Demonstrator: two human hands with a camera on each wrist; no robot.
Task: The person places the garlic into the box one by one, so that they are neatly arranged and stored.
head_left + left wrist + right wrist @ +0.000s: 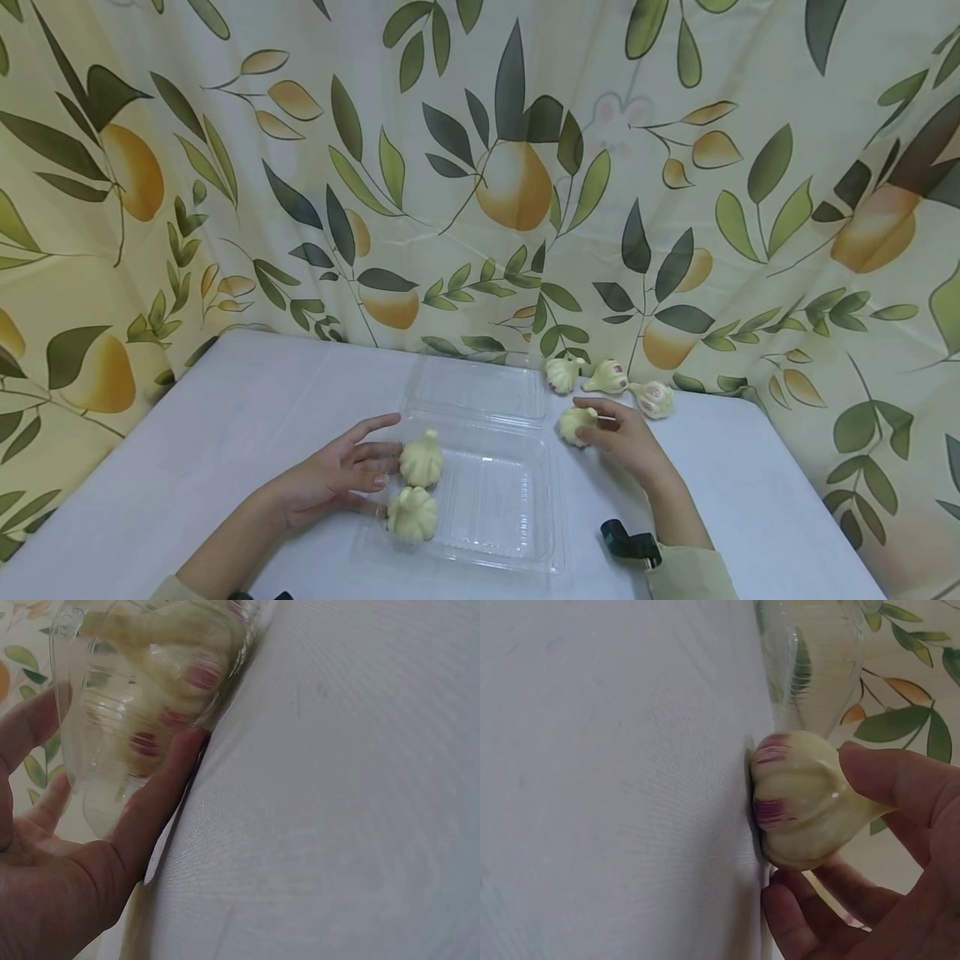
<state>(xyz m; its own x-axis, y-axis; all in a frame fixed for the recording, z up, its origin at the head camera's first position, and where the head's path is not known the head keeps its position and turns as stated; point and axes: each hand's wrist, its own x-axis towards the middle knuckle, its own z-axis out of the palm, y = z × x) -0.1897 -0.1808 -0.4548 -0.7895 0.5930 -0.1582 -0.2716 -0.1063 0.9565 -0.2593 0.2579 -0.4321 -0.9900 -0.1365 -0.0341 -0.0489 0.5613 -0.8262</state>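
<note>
My right hand [618, 433] has its thumb and fingers around a garlic bulb [576, 426], just right of the clear container. In the right wrist view this bulb [799, 801] shows purple streaks and sits right at the white tabletop. The clear plastic container [495, 553] lies with its lid folded back. Inside, along its left wall, are two garlic bulbs, one farther [422, 460] and one nearer [412, 514]. My left hand [330, 475] rests at that left wall with fingers spread; in the left wrist view a fingertip [187, 742] lies against the plastic.
Three more garlic bulbs lie at the table's back edge: a left one [562, 375], a middle one [609, 377] and a right one [654, 399]. The container's lid [474, 392] lies toward the back. A leaf-patterned curtain [480, 275] hangs behind the white table [300, 392].
</note>
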